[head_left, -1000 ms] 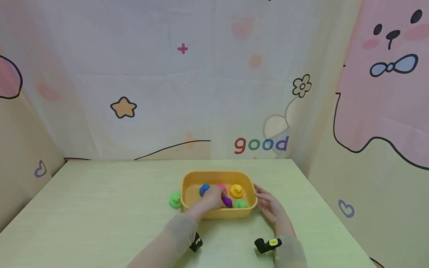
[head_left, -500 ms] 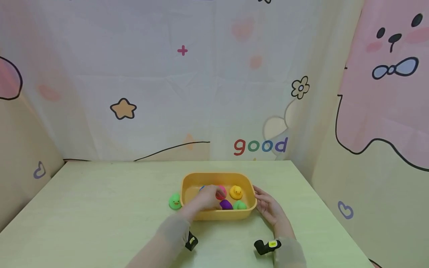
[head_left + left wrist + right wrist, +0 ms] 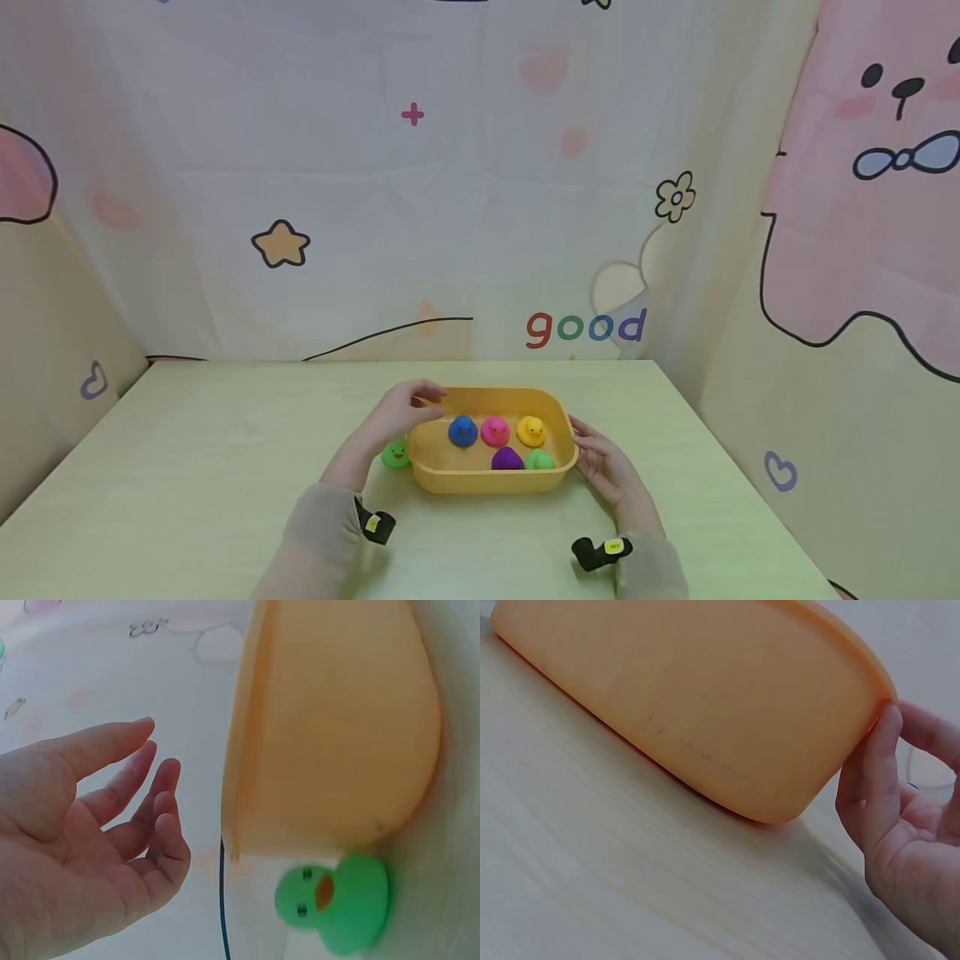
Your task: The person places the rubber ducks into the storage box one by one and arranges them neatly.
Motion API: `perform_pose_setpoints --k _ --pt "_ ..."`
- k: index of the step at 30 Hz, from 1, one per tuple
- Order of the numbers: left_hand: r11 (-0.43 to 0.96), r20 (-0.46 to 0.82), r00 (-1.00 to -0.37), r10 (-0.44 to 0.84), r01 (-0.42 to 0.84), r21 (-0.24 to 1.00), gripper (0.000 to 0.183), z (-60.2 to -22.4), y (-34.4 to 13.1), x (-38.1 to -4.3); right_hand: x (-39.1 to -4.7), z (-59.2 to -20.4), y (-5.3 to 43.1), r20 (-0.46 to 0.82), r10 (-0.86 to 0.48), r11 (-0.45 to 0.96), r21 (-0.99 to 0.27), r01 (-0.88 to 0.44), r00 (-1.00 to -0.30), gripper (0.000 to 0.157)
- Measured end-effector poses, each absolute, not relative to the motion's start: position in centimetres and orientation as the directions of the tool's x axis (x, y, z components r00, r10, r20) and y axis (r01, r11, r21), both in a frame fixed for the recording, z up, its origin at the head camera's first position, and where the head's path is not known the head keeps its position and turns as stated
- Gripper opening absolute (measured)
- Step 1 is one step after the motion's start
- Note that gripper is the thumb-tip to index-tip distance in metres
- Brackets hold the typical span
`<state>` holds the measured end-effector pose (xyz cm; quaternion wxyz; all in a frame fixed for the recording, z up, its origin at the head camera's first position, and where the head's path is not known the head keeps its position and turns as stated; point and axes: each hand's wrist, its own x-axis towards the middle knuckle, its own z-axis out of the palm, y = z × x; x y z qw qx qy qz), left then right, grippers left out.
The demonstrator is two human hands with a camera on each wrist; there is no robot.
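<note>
A yellow-orange plastic basin (image 3: 491,481) stands on the table with several toy ducks inside. The blue duck (image 3: 462,431), pink duck (image 3: 495,431) and yellow duck (image 3: 531,431) form a back row. In front sit a purple duck (image 3: 507,458) and a light green duck (image 3: 539,460), partly hidden by the near wall. Over the basin's left rim is my left hand (image 3: 401,410), fingers loosely bent and holding nothing. My right hand (image 3: 603,467) rests its fingertips against the right end of the basin, at the rim. Outside the left end sits another green duck (image 3: 337,904).
The pale wooden table (image 3: 225,467) extends left, right and in front of the basin. A printed cloth backdrop (image 3: 360,275) rises behind it and along both sides. Each wrist wears a small black camera (image 3: 600,552).
My left hand has lifted out of the basin and moved left to its left rim. The blue duck now shows fully beside the pink one. My right hand stays at the right end.
</note>
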<state>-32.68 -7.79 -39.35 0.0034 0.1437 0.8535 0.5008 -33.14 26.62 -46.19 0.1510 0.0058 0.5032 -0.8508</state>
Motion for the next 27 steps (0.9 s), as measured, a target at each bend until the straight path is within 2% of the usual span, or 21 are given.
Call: perform_pose_setpoints --k 10,21,24,27 --pt "0.459 0.042 -0.982 0.184 0.124 0.880 0.041 -40.9 -12.6 -32.5 -33.2 -46.5 26.8 -0.159 -0.257 -0.466 -0.844 0.266 -0.953 0.053" --pt "0.474 -0.020 -0.968 0.249 0.104 0.874 0.054 -41.9 -16.1 -32.5 -33.0 -46.6 26.9 -0.132 -0.256 -0.477 -0.845 0.244 -0.958 0.031" --pt "0.460 -0.019 -0.955 0.296 0.125 0.879 0.058 -42.2 -16.4 -32.3 -33.0 -46.5 26.8 -0.132 -0.258 -0.478 -0.844 0.245 -0.957 0.031" --pt "0.444 -0.025 -0.940 0.341 0.138 0.885 0.060 -42.9 -16.6 -32.4 -33.1 -46.5 26.8 -0.138 -0.264 -0.457 -0.854 0.250 -0.955 0.038"
